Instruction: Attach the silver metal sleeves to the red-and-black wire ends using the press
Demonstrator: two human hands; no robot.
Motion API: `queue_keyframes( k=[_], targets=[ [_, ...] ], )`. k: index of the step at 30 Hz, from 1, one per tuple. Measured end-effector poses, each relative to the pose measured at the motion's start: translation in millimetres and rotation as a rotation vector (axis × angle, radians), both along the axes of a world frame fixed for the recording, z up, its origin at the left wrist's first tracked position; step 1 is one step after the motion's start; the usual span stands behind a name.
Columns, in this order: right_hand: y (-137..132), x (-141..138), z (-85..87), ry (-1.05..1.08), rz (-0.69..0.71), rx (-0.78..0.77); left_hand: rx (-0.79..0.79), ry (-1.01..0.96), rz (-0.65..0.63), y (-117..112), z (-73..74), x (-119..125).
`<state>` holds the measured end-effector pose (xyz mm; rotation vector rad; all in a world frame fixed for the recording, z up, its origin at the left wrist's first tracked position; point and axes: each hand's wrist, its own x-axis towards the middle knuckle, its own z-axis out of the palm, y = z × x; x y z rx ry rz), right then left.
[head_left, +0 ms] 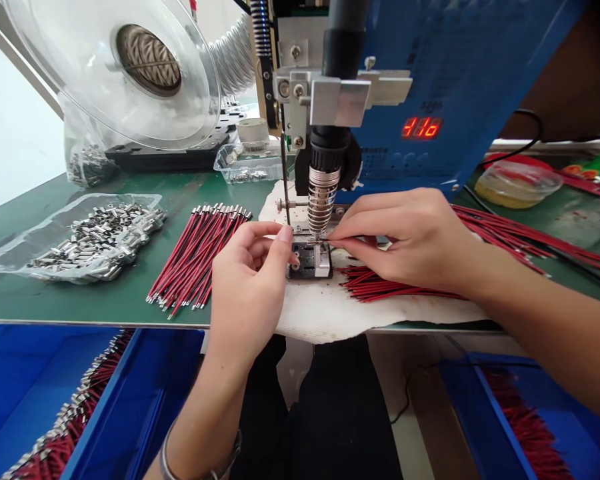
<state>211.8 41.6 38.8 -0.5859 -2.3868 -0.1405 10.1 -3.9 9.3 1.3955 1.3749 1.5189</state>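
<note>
The right hand [410, 227] pinches a thin wire [364, 239] between thumb and fingers, its tip at the metal fixture [321, 260] beneath the soldering head [323, 200]. The left hand [253, 280] sits at the fixture's left side, thumb and index finger close together; whether they grip a part cannot be told. The fixture combines a dark base and a bright, squared metal block. Above it, the head consists of a black cylindrical body and an open coil spring of polished metal. A creased off-white cloth [325, 310], faintly stained, covers the smooth green counter [10, 300] below. Red-and-black insulated wires [190, 260] with silvery ends lie at left, beside a clear, thin-walled plastic tray [10, 260] of loose, tubular metal connectors [100, 233]. A second bundle [385, 288] lies partly under the right forearm. The blue machine housing [470, 80] carries a red segmented display [423, 128], its characters not certain, and dark printed lettering too faint to read.
</note>
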Motion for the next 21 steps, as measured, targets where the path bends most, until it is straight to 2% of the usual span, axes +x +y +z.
queue_keyframes(
  k=[12, 21],
  targets=[
    [-1.7, -0.5, 0.9, 0.026, -0.025, -0.037, -0.001, 0.025, 0.008, -2.5, 3.5, 0.7],
    [-4.2, -1.7, 2.1, 0.027, -0.050, -0.008, 0.003, 0.054, 0.013, -2.7, 4.1, 0.6]
  ],
)
